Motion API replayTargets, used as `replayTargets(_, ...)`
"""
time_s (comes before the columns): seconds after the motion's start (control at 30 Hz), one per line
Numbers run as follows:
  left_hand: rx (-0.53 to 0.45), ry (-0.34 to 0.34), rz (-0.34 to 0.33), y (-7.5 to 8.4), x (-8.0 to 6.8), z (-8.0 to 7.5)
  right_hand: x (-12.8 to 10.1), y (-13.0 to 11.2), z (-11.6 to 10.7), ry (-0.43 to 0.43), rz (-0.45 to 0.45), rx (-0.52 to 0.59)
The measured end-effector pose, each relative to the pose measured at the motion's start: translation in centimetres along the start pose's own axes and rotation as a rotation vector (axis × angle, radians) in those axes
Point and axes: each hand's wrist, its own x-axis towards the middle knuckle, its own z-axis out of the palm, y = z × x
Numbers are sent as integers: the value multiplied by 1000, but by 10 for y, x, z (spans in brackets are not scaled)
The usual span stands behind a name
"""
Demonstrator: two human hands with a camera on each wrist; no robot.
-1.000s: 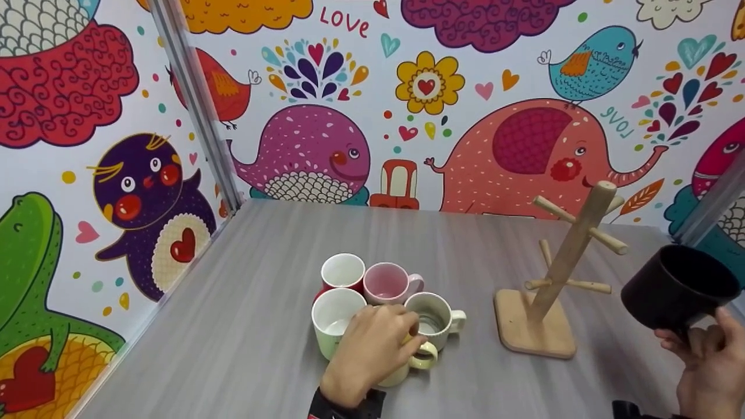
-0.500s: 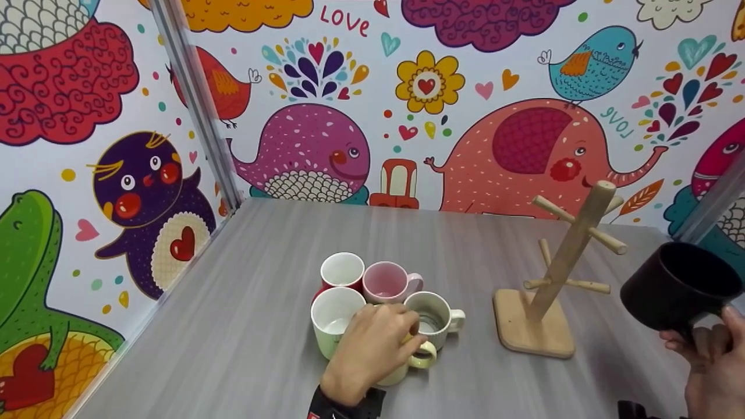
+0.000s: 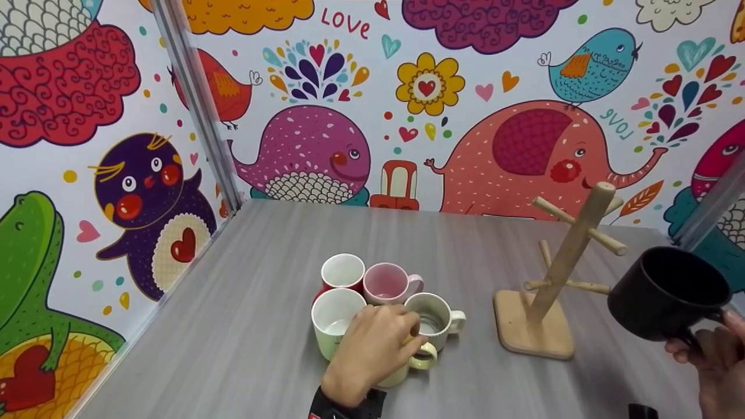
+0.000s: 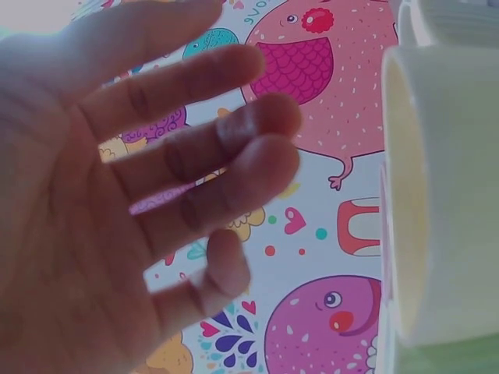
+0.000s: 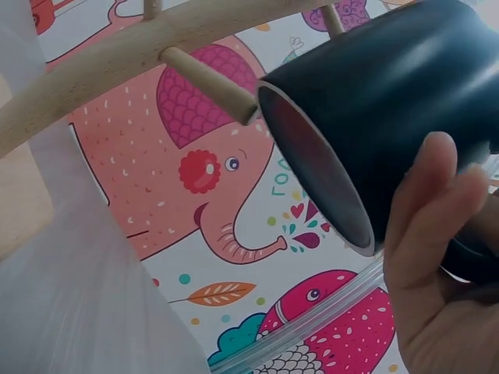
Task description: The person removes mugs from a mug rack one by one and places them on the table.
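Head view: right hand [image 3: 715, 364] at the lower right edge, fingers curled round the handle of a black mug [image 3: 668, 294], mug lifted off the table [image 3: 244, 326] and tipped with its mouth up and away; just left of it, near but apart, a wooden mug tree [image 3: 567, 256] leaning a little, pegs bare, the closest pegs pointing right toward the mug. Left hand [image 3: 369, 352] lying over a yellow mug [image 3: 416, 361] in a cluster of mugs [image 3: 372, 291], well apart from the tree, so the right hand far nearer. Left wrist view: fingers [image 4: 187, 156] spread and nearly straight, gripping nothing, a pale mug rim [image 4: 405, 195] close beside. Right wrist view: thumb and fingers wrapped about the black mug's handle, mouth turned to a peg [image 5: 207, 82] whose tip sits just beside the rim, long axis of the peg aimed toward the mug.
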Motion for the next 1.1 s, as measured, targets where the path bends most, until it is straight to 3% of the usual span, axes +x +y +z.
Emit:
replayTargets(0.17, -1, -4, -8, 0, 0, 0, 0, -2, -2, -66, 25, 16)
replayTargets(0.43, 4, -6, -5, 1, 0, 0, -2, -3, -4, -176, 49, -111)
replayTargets(0.67, 2, -6, -3, 1, 0, 0, -3, -1, -5, -347, 116, -115)
replayTargets(1.1, 10, 23, 13, 1, 0, 0, -4, -5, -1, -517, 195, -118)
